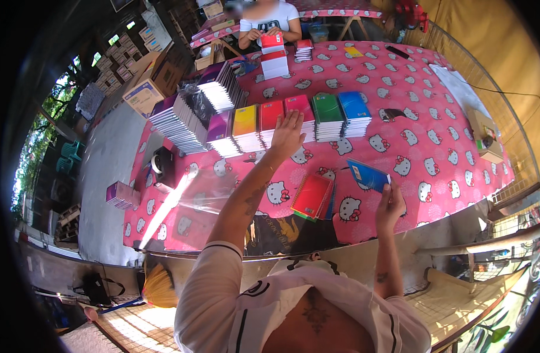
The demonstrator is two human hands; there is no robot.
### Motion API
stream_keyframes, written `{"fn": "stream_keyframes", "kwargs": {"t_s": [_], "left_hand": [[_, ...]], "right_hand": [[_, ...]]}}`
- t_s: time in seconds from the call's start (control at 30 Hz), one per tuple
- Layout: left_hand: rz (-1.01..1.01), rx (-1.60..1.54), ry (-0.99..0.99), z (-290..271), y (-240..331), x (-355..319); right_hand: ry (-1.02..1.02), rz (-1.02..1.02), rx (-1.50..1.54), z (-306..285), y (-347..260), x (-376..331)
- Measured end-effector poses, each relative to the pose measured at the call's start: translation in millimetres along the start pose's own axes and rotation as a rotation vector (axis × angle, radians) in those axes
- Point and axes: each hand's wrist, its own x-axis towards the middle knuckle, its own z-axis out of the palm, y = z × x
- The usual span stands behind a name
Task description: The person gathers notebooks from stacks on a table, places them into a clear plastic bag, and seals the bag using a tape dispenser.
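Right hand (391, 203): thumb and fingers closed on the near corner of a blue notebook (367, 175), held over the table (423, 117). Left hand (289, 132): fingers nearly straight, slightly spread, gripping nothing, laid over the pink stack (297, 104). Green stack (327, 109) stands right of it, red stack (271, 112) left. A small pile (312, 194), red notebook uppermost, lies between the forearms.

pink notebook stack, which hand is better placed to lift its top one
Probably the left hand: its fingers lie over the pink notebook stack, while the right hand holds a blue notebook farther off.
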Motion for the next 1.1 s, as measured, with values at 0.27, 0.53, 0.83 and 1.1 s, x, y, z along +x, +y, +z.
{"fn": "stream_keyframes", "kwargs": {"t_s": [0.27,0.53,0.83,1.1], "left_hand": [[-0.057,0.006,0.039,27,-8,5],[-0.154,-0.266,-0.203,-15,5,30],[0.045,0.011,0.066,32,74,61],[-0.019,-0.267,0.262,-29,72,56]], "right_hand": [[0.063,0.087,0.007,-28,28,-19],[0.051,0.123,0.128,-30,26,-8],[0.018,0.141,0.111,-22,5,-23],[0.033,0.032,0.056,-28,-5,-31]]}}
